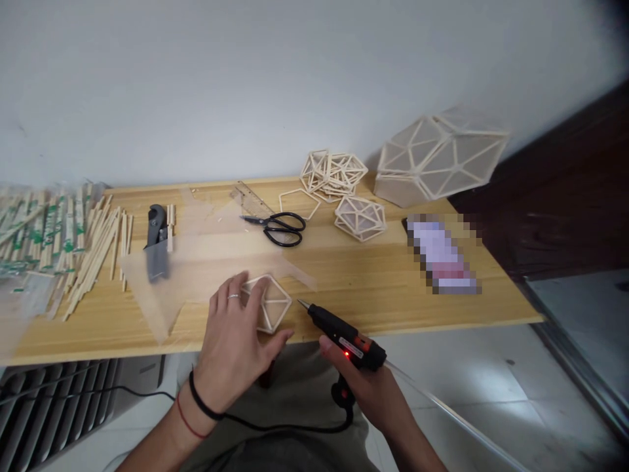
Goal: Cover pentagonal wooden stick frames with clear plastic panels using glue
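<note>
A small pentagonal frame of wooden sticks [268,302], with spokes meeting in its middle, lies near the table's front edge. My left hand [234,328] rests over its left side, fingers spread; the index finger reaches across the frame and the thumb stands apart from its lower corner. Part of the frame is hidden under those fingers. In my right hand [366,383] is a black hot glue gun [344,331] with a lit red light. Its metal tip points left, just short of the frame's right corner. A clear glue stick [452,410] sticks out of its back.
Black-handled scissors [280,226], a ruler [250,198], a dark cutter [157,229] and translucent sheets [196,259] lie behind. Loose sticks [95,252] and packaged chopsticks [46,226] are left. Wooden frames [334,172], polyhedra [442,157] and a blurred phone [439,252] are right. A cable [289,428] hangs below.
</note>
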Demonstrator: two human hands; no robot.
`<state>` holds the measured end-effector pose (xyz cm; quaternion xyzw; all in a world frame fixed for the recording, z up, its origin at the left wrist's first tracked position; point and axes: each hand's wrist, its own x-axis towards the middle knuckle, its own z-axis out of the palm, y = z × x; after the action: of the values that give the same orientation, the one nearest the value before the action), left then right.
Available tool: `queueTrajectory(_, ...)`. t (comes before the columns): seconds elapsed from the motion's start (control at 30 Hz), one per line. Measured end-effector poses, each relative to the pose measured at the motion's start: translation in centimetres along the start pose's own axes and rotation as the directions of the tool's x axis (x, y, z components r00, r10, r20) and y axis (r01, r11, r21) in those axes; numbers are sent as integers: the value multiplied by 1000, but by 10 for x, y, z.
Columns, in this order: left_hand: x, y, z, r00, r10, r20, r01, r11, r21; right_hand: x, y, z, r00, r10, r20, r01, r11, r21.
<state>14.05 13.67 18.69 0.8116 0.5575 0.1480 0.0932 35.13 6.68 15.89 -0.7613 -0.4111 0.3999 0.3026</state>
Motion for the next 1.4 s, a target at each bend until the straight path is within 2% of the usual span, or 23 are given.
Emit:
queueTrajectory(0.1,4,2,3,1000,22,23,-23,998,51,2,2,-2,999,-5,33,3,998,56)
queueTrajectory(0.23,9,-6,-8,989,103,107,-106,994,20,5,5,-4,998,14,59,-20,995,102)
queueTrajectory(0.3,11,-16,-18,957,217,191,-212,976,-46,5,6,-4,998,1,58,-7,994,105)
queueTrajectory(0.37,12,-27,-29,898,346,271,-322,938,-131,6,7,-3,999,-3,47,-2,996,95)
queueTrajectory(0.47,12,-38,-42,837,443,321,-390,895,-219,5,8,-2,1000,2,24,-4,996,86)
queueTrajectory(0.5,11,-38,-45,840,440,318,-376,894,-243,5,8,-2,1000,3,17,-4,996,88)
queueTrajectory(0.57,11,-33,-45,875,387,292,-301,905,-299,3,10,-1,1000,2,11,-3,995,96)
queueTrajectory(0.67,13,-17,-33,941,203,271,-107,938,-329,-2,12,-2,1000,4,19,-5,995,96)
queueTrajectory(0.77,18,-2,-17,945,47,323,22,978,-206,-9,12,-6,1000,-5,15,4,996,85)
queueTrajectory(0.87,23,5,-9,937,-19,349,48,996,-75,-14,7,-13,999,-44,24,42,995,86)
queueTrajectory(0.97,25,3,-11,936,-29,350,59,995,-75,-17,-1,-18,992,-103,73,94,989,117)
queueTrajectory(1.1,26,-5,-18,943,52,328,29,971,-238,-15,-8,-20,978,-153,141,141,986,93)
queueTrajectory(1.2,25,-12,-21,942,126,310,-9,935,-354,-11,-9,-19,934,-206,292,205,978,35)
queueTrajectory(1.27,25,-16,-22,942,133,307,1,917,-400,-8,-8,-17,901,-252,353,256,966,37)
queueTrajectory(1.4,24,-19,-22,945,125,303,27,891,-454,-8,-8,-10,897,-284,339,286,957,44)
